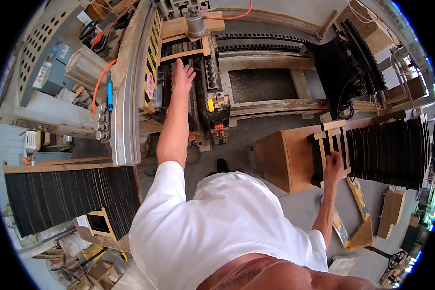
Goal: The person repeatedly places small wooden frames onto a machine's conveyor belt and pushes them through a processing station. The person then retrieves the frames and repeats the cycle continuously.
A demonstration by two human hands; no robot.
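My left hand reaches forward over the machine bed, its fingers loosely spread. Its fingertips are at the near bar of a black-edged wooden frame lying in the machine; whether they touch it is hard to tell. Above that frame stands a grey metal cylinder. Off to the right, my right hand has its fingers curled round the side of another wooden frame, pale with black edges. This one stands at the near end of a long row of upright frames.
A brown wooden box-like support carries the right row. On the left stands another row of dark frames. A metal beam with a striped warning strip rises left of my left arm. A yellow-and-grey stand sits on the floor.
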